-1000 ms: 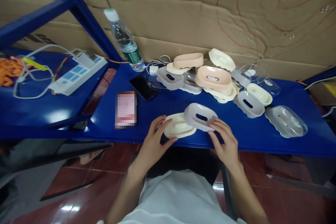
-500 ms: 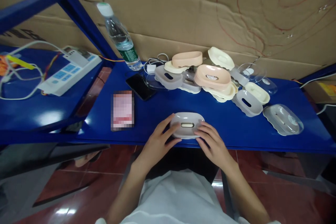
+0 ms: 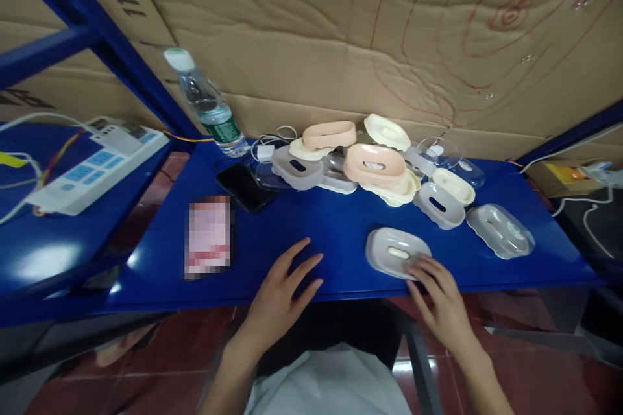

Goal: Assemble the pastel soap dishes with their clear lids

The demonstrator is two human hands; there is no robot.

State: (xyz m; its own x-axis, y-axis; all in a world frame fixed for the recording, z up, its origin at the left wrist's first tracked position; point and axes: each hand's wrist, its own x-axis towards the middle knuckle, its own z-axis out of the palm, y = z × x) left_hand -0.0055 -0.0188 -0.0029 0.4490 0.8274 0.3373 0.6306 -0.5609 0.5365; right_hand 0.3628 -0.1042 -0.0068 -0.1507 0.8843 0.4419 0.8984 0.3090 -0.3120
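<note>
Grey, glossy, oval plastic dish (image 3: 379, 253) lay on the blue table (image 3: 338, 227), near its front edge, one end pinched by my right hand (image 3: 444, 305); my left hand (image 3: 276, 295), loosely spread, held nothing. Apparently I was positioning it; next called for a gentle release.

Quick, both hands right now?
Left hand: open, fingers spread, holding nothing.
Right hand: fingers on the right end of the gray dish; whether it grips cannot be told.
</note>
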